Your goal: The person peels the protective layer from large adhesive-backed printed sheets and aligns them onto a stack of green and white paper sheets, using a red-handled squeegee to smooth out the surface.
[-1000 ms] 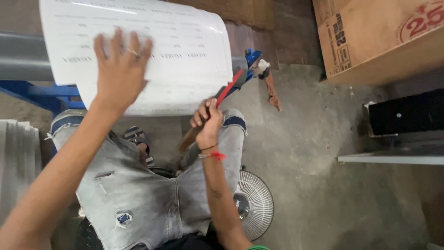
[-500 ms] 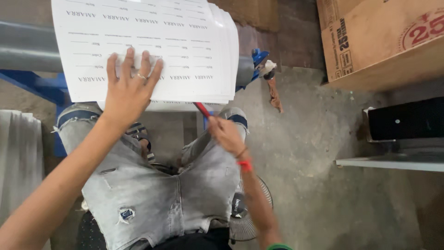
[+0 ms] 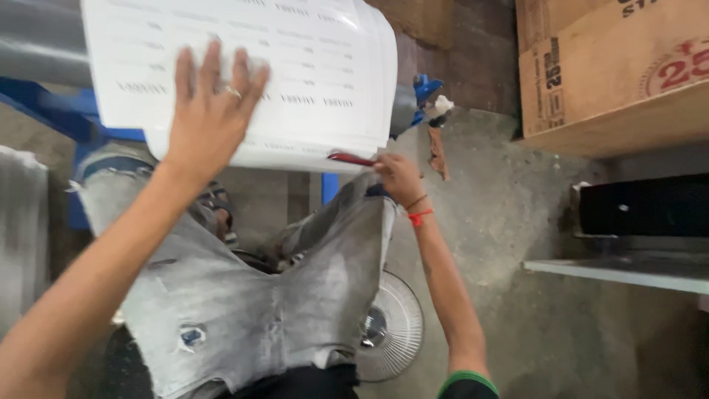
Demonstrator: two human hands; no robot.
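So the person is sitting in pale grey jeans (image 3: 244, 295), looking straight down at their own lap. The left hand (image 3: 210, 122) is spread wide, fingers fanned, palm flat on a white sheet of paper (image 3: 295, 74) that has rows of small printed text. There's a ring (image 3: 233, 92) on one finger. The sheet looks like the top of a small stack, edges curling over on the right, and it fills the upper middle of the view, above the knees.

The right hand (image 3: 399, 177) is curled tight around a red-handled tool (image 3: 351, 158), right at the bottom right edge of the paper. Only a short bit of red handle sticks out toward the left; the rest is hidden behind the fingers and the sheet, so there's no telling what kind of tool it is. A red string bracelet (image 3: 419, 217) sits on that wrist.

Other stuff around: a small round fan (image 3: 395, 325) lying on the concrete floor (image 3: 509, 222) just beside the right leg, a big cardboard box (image 3: 613, 66) up in the top right corner, and a blue metal frame (image 3: 44, 107) poking out from under the paper on the left.
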